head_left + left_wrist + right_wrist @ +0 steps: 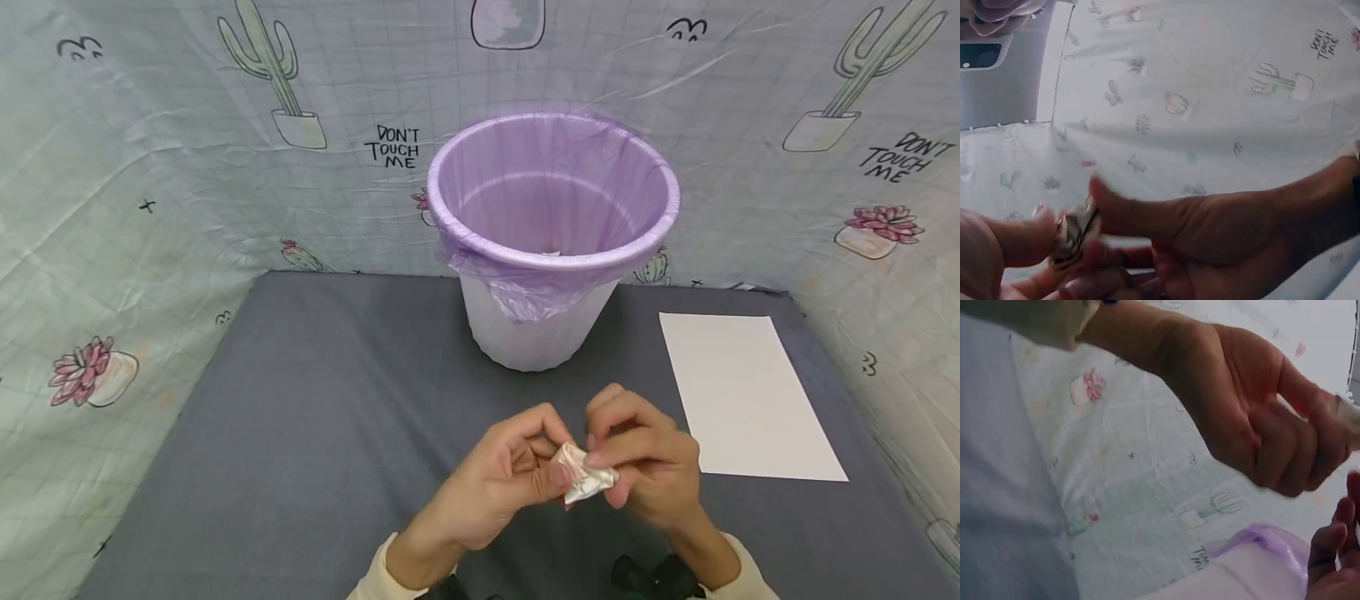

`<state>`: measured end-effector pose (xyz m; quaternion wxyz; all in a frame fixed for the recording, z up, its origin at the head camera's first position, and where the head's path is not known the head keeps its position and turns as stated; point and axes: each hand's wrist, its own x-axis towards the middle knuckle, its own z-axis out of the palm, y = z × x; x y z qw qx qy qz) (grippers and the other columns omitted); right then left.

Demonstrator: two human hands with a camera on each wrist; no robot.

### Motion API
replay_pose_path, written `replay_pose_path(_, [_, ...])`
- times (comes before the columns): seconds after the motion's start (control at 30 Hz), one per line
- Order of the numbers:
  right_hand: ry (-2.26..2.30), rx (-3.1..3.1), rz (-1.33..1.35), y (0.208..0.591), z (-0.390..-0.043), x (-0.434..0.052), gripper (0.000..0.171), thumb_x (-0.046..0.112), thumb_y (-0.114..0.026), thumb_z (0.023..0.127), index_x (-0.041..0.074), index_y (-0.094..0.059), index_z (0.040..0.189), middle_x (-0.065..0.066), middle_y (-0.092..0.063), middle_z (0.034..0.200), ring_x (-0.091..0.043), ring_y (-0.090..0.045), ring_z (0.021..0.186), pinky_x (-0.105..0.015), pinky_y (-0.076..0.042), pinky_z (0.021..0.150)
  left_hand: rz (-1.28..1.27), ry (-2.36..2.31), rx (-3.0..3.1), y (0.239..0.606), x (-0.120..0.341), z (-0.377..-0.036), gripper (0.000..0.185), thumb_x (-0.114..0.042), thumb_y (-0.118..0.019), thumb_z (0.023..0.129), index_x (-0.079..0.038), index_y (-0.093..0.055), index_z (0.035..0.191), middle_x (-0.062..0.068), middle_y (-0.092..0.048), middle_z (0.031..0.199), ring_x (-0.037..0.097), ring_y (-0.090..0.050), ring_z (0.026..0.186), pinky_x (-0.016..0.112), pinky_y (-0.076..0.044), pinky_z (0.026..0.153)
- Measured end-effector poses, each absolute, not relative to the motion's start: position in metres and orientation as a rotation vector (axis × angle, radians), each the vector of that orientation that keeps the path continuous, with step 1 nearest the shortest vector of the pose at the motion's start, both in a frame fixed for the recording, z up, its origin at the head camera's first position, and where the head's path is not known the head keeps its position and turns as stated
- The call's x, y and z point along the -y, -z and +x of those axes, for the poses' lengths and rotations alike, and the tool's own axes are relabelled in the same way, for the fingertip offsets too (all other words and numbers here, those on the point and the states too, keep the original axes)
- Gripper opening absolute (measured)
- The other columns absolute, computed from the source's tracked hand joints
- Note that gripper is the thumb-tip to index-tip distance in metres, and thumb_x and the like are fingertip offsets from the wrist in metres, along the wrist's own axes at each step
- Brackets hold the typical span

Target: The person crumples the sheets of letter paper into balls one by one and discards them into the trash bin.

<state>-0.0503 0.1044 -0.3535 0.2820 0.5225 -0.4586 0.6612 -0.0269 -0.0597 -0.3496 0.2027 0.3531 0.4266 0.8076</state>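
A small crumpled piece of whitish, slightly shiny paper [583,477] is between the two hands, above the near part of the table. The left hand [504,477] pinches its left side, thumb in front. On the other side the right hand [651,457] pinches the paper between thumb and fingers, with its other fingers bent. In the left wrist view the crumpled paper [1075,232] looks creased and dull metallic between fingertips. Only a pale bit of the paper [1349,411] shows at the edge of the right wrist view.
Beyond the hands stands a white bin [532,337] lined with a purple plastic bag [517,296]; a small white bit shows inside. A white sheet [753,396] lies to the right on the dark grey tabletop [322,417]. Printed curtains [360,208] surround the table.
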Motion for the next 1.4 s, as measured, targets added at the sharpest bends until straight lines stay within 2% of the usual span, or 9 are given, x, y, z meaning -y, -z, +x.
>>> replay_pose_path(0.07, [-1.918,1.355,1.247,0.363,-0.046,-0.107,0.025,0.014,-0.065,0.088,-0.01,-0.067,0.096,-0.015,-0.059,0.087,-0.021,-0.05,0.076,-0.023,-0.044,0.064,1.055,-2.322,-1.468,0.352,0.058,-0.03,0.021,-0.005,-0.057,0.096,0.012,-0.045,0.097,0.032,-0.052,0.08,0.008,-0.054,0.074,0.02,-0.048,0.064])
replay_pose_path(0.17, [-1.977,1.627,1.014,0.371,-0.039,-0.112,0.02,0.001,-0.063,0.091,-0.011,-0.065,0.107,-0.013,-0.064,0.093,-0.016,-0.057,0.077,-0.022,-0.05,0.066,1.105,-2.345,-1.903,0.356,0.055,-0.036,0.012,-0.004,-0.06,0.092,0.003,-0.051,0.095,0.019,-0.057,0.077,0.01,-0.052,0.067,0.023,-0.048,0.057])
replay_pose_path(0.27, [-1.856,1.854,0.942,0.367,-0.038,-0.116,0.021,-0.008,-0.062,0.089,-0.011,-0.063,0.109,-0.013,-0.065,0.094,-0.015,-0.06,0.076,-0.022,-0.052,0.069,1.161,-2.333,-2.187,0.361,0.053,-0.041,0.011,-0.009,-0.062,0.091,-0.002,-0.054,0.093,0.009,-0.057,0.073,0.01,-0.05,0.06,0.023,-0.045,0.051])
replay_pose_path(0.37, [-1.529,2.007,0.976,0.356,-0.042,-0.119,0.018,0.005,-0.062,0.093,-0.006,-0.065,0.107,-0.007,-0.065,0.087,-0.011,-0.056,0.07,-0.017,-0.048,0.064,1.225,-2.296,-2.4,0.364,0.053,-0.045,0.018,-0.022,-0.061,0.092,-0.005,-0.055,0.09,0.004,-0.055,0.069,0.009,-0.046,0.056,0.022,-0.04,0.047])
replay_pose_path(0.5, [-1.191,2.048,1.012,0.344,-0.048,-0.123,0.032,0.031,-0.061,0.095,0.001,-0.068,0.099,0.003,-0.06,0.075,-0.005,-0.047,0.06,-0.013,-0.039,0.053,1.314,-2.231,-2.563,0.367,0.054,-0.048,0.024,-0.03,-0.059,0.092,-0.007,-0.056,0.087,0.002,-0.053,0.069,0.009,-0.043,0.056,0.02,-0.037,0.047])
replay_pose_path(0.73, [-1.239,1.945,1.144,0.338,-0.05,-0.123,0.03,0.026,-0.065,0.093,-0.004,-0.065,0.09,-0.003,-0.062,0.076,-0.006,-0.046,0.059,-0.013,-0.037,0.05,1.541,-2.209,-2.562,0.368,0.052,-0.048,0.023,-0.027,-0.058,0.093,-0.004,-0.056,0.091,0.007,-0.06,0.079,0.01,-0.048,0.06,0.013,-0.042,0.053])
replay_pose_path(1.07, [-1.136,1.93,1.187,0.338,-0.051,-0.126,0.031,0.025,-0.06,0.095,-0.006,-0.064,0.091,-0.003,-0.061,0.076,-0.006,-0.045,0.058,-0.011,-0.037,0.051,1.542,-2.073,-2.591,0.366,0.053,-0.049,0.022,-0.028,-0.057,0.094,-0.008,-0.052,0.086,0.002,-0.055,0.078,0.007,-0.043,0.062,0.014,-0.039,0.052])
replay_pose_path(1.27, [-1.171,1.987,1.182,0.338,-0.052,-0.126,0.028,0.026,-0.058,0.096,0.0,-0.064,0.09,0.003,-0.057,0.072,-0.003,-0.043,0.057,-0.01,-0.034,0.05,1.48,-2.035,-2.564,0.366,0.056,-0.05,0.026,-0.033,-0.052,0.095,-0.007,-0.056,0.098,-0.001,-0.054,0.076,0.003,-0.041,0.06,0.014,-0.038,0.051])
replay_pose_path(1.4, [-1.216,1.981,1.197,0.337,-0.055,-0.127,0.026,0.026,-0.059,0.096,0.001,-0.064,0.088,0.004,-0.056,0.071,-0.002,-0.043,0.058,-0.011,-0.035,0.05,1.541,-1.929,-2.591,0.366,0.058,-0.049,0.028,-0.03,-0.047,0.099,-0.005,-0.055,0.108,0.0,-0.053,0.079,0.003,-0.041,0.062,0.014,-0.039,0.053])
